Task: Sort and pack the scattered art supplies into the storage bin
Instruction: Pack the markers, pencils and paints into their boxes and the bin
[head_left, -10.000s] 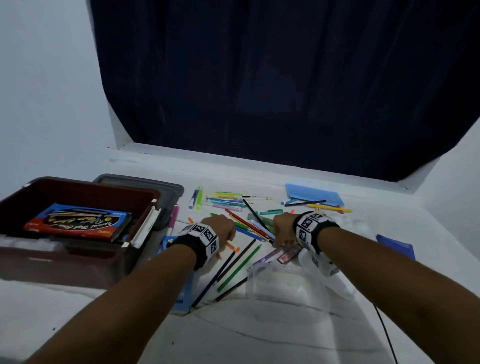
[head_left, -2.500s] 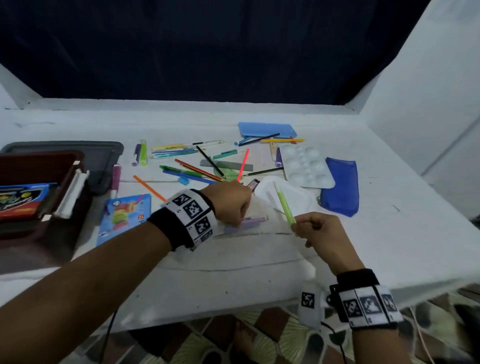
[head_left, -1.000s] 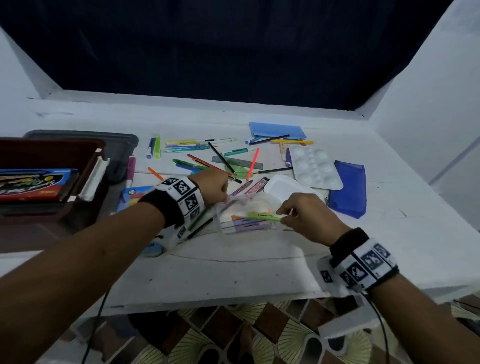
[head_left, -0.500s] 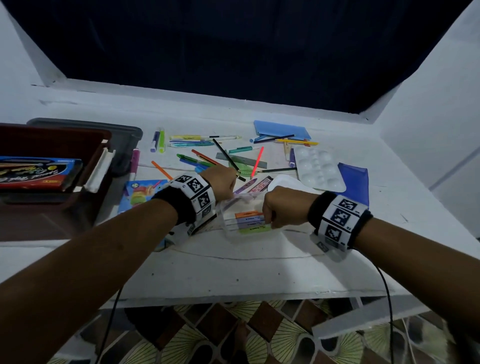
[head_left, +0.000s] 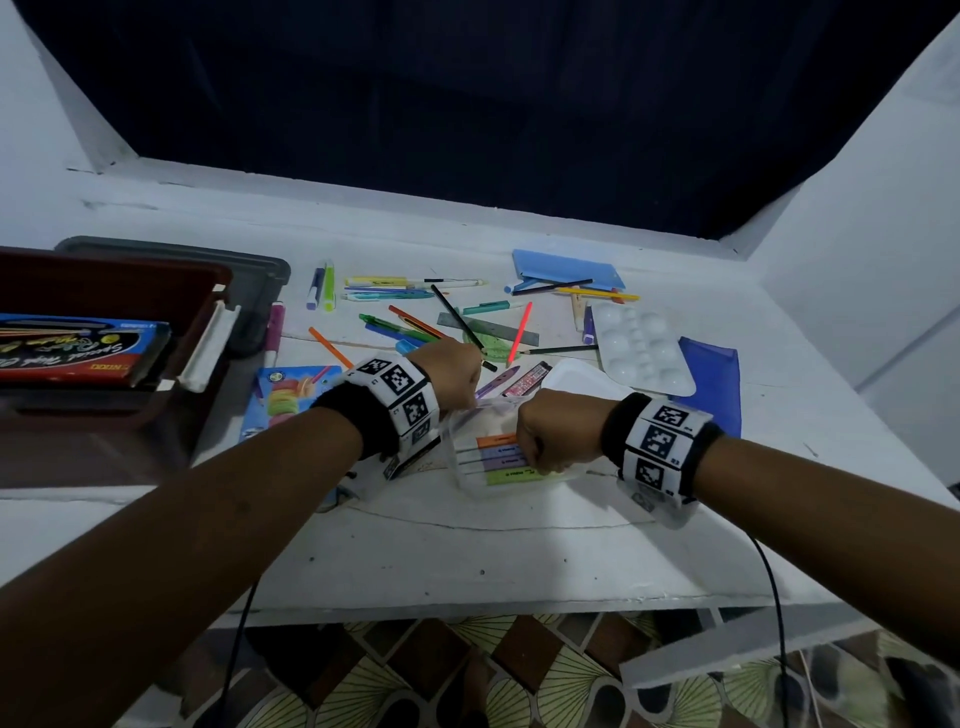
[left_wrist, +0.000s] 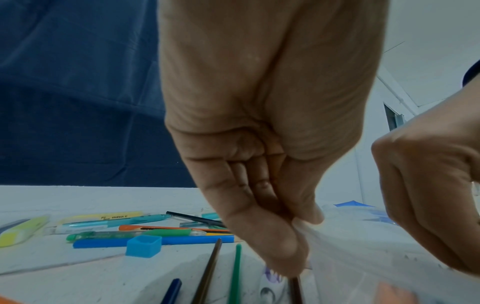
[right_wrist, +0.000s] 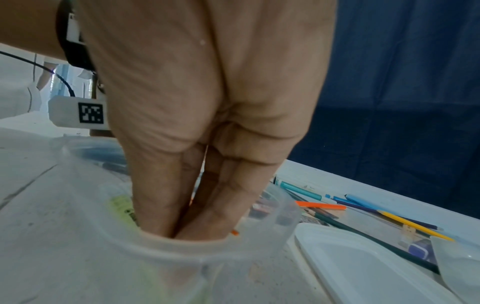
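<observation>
Clear, thin, crinkled plastic pouch (head_left: 488, 457); glossy white moulded plastic paint palette (head_left: 641, 340); matt white painted table (head_left: 467, 551), rough and scuffed; dark blue cloth backdrop (head_left: 467, 104).
</observation>
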